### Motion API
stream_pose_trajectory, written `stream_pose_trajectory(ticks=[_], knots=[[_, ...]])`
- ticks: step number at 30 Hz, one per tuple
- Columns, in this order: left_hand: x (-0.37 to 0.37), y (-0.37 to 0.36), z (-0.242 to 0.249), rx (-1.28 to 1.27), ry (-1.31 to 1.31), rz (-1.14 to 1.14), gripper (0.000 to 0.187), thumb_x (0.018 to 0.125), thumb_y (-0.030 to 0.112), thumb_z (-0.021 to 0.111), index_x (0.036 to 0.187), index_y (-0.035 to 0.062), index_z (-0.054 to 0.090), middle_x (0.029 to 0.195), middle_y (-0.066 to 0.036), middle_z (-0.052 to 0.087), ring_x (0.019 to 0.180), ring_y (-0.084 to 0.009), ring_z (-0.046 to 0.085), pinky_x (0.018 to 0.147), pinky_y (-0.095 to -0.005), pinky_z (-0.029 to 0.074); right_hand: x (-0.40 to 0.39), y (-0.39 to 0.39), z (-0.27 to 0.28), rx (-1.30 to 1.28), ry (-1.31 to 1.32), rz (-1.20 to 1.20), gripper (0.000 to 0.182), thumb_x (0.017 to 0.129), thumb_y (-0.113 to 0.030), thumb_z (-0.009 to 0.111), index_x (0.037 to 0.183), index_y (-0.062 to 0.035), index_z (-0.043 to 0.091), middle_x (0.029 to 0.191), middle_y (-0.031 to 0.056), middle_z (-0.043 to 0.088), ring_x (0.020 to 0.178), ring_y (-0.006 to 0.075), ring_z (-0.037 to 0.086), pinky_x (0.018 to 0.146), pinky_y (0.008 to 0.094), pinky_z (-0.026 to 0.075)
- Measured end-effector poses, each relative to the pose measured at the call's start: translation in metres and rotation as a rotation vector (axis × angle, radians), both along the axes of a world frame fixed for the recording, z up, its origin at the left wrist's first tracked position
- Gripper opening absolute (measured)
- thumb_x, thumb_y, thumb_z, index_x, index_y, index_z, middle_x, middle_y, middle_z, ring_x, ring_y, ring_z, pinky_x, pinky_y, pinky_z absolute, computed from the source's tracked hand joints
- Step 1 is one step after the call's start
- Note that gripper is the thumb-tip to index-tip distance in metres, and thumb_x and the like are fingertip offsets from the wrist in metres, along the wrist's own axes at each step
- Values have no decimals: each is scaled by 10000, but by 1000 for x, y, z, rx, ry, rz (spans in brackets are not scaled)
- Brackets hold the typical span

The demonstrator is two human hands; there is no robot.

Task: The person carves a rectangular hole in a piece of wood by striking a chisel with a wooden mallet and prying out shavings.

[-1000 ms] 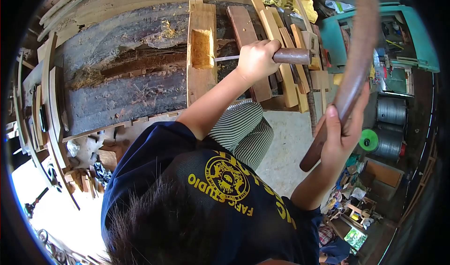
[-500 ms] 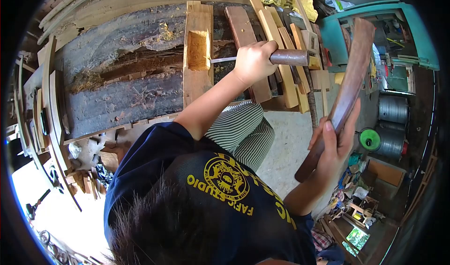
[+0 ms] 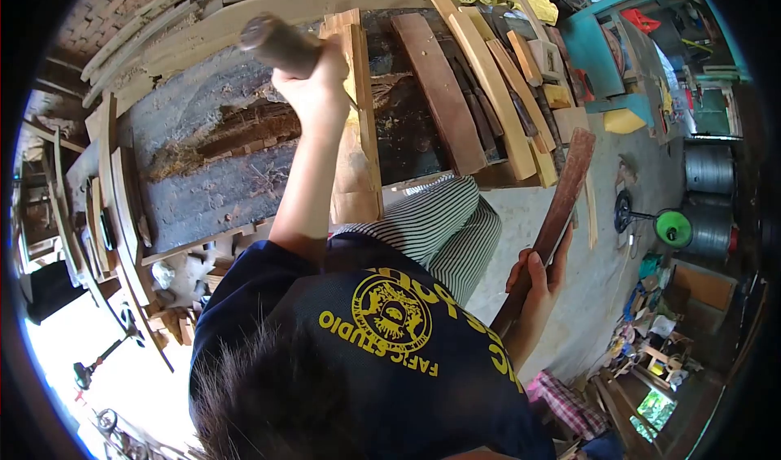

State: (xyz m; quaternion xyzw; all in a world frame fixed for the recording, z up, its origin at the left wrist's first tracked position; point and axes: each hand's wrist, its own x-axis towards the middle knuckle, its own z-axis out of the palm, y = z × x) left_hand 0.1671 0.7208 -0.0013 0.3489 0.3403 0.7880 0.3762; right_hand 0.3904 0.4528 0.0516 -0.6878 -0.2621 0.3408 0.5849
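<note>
On the dark wooden bench [image 3: 207, 212], a long pale board [image 3: 355, 167] runs twelve-to-six, at three o'clock from the nearer left hand [image 3: 316, 90], clasping a brown cylindrical handle [image 3: 281, 45]. Right hand [image 3: 538, 285] grips brown wooden bar [image 3: 564, 190].

A dark, rough-surfaced timber table [image 3: 191, 220] carries the work, a long ragged hollow running along its middle with brown wood crumbs [image 3: 195, 144] in it. A pale board [image 3: 354, 163] lies crosswise, its near end jutting past the table's front edge. To the right, apart from it, lies a reddish-brown plank [image 3: 439, 94]; just beside that come slender dark tools [image 3: 476, 110], then pale battens [image 3: 493, 94] side by side.
</note>
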Motion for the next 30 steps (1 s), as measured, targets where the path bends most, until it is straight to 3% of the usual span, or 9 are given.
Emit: stream_pose_trajectory(ticks=[10, 20, 22, 24, 25, 26, 28, 29, 30], knots=[[-5, 7, -38, -52, -284, -167, 165, 776, -17, 529, 763, 113, 429, 590, -30, 402, 460, -148, 375, 442, -309, 341, -3, -20, -23, -50, 59, 6, 731, 873, -52, 585, 1513, -117, 239, 705, 18, 549, 486, 81, 488, 417, 219, 393], [-28, -2, -37, -115, -465, -86, 159, 777, 48, 556, 716, 109, 422, 603, -9, 409, 483, -142, 365, 469, -296, 332, -5, -46, -40, -79, 122, -39, 697, 869, -14, 594, 1495, -110, 304, 731, -29, 556, 495, 41, 437, 439, 193, 337], [-37, 1, -27, -248, -300, -87, 123, 757, 9, 552, 752, 83, 454, 596, -15, 437, 460, -126, 405, 435, -305, 354, -4, -51, -44, -87, 163, -53, 701, 867, -11, 596, 1496, -111, 303, 747, -30, 557, 505, 40, 437, 448, 191, 340], [-41, 4, -7, -510, 288, -217, 122, 745, 16, 591, 758, 80, 487, 599, -19, 465, 461, -110, 427, 431, -294, 378, -3, -55, -49, -95, 203, -62, 705, 864, -8, 598, 1496, -112, 302, 762, -32, 559, 515, 39, 436, 457, 188, 342], [-53, 16, -20, -619, 666, -318, 175, 731, 68, 651, 887, 26, 582, 679, -90, 585, 541, -161, 556, 520, -331, 471, -2, -56, -54, -90, 206, -62, 712, 863, -9, 601, 1498, -114, 297, 775, -33, 559, 535, 38, 442, 468, 185, 346], [-47, 16, -19, -617, 673, -316, 175, 731, 68, 651, 887, 26, 582, 679, -90, 585, 541, -161, 556, 520, -331, 471, -3, -57, -59, -85, 206, -62, 718, 862, -10, 604, 1501, -116, 292, 788, -35, 559, 555, 38, 448, 479, 183, 350], [-24, 11, -20, -370, 1425, -457, 366, 735, 150, 705, 1064, 18, 616, 875, -162, 680, 736, -238, 669, 681, -371, 527, -4, -59, -70, -73, 212, -15, 717, 863, -9, 602, 1500, -115, 292, 817, -30, 562, 562, 35, 436, 483, 184, 343], [-16, 14, -29, -369, 1423, -462, 366, 735, 150, 705, 1064, 18, 616, 875, -162, 680, 736, -238, 669, 681, -371, 527, -4, -62, -75, -66, 210, 32, 715, 864, -8, 601, 1500, -113, 293, 846, -25, 564, 568, 33, 425, 486, 184, 337], [-7, 19, -48, -384, 1508, -502, 439, 740, 195, 720, 1134, 36, 606, 956, -173, 680, 838, -267, 670, 753, -383, 523, -1, -65, -78, -148, 208, 88, 709, 859, -11, 606, 1494, -116, 310, 996, 45, 627, 693, 87, 554, 600, 209, 449]])
